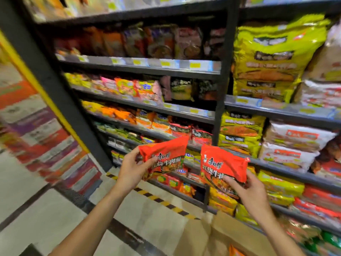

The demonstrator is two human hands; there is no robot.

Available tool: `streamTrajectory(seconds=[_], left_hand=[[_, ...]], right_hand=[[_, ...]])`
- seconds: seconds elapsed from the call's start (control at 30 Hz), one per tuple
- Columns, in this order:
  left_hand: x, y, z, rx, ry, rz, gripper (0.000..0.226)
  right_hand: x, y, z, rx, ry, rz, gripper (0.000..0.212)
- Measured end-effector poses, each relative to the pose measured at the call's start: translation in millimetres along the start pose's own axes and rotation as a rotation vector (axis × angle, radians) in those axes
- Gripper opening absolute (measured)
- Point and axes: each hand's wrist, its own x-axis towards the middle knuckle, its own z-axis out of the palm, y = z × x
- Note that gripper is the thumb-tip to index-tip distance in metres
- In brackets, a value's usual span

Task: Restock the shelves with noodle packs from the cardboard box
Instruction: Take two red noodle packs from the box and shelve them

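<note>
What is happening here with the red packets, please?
A person is restocking noodles in a shop aisle. The left hand holds one red noodle pack and the right hand holds another red noodle pack, both raised in front of the shelves, not yet placed. Matching red packs already lie on a shelf just behind them. The open cardboard box sits below, near the person.

Both held noodle packs (163, 156) (223, 163) are bright red with white lettering. Above the right grip, big bags (265, 58) look yellow-green. Below it, the box (221, 235) is brown.
</note>
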Motion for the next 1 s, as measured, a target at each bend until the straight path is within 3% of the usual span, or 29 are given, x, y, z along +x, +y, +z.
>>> streamTrajectory(seconds=[0.37,0.63,1.0], left_hand=[[3,-49,-212,-0.184,0.136,0.048,0.028],[6,-90,-393,-0.216,0.274,0.077,0.026],[43,-116,-483,-0.138,0.423,0.112,0.018]], right_hand=[[-9,-119,185,-0.071,-0.072,-0.177,0.041],[-16,-213,347,-0.014,-0.168,-0.248,0.028],[14,-257,459,0.024,-0.253,-0.321,0.031]])
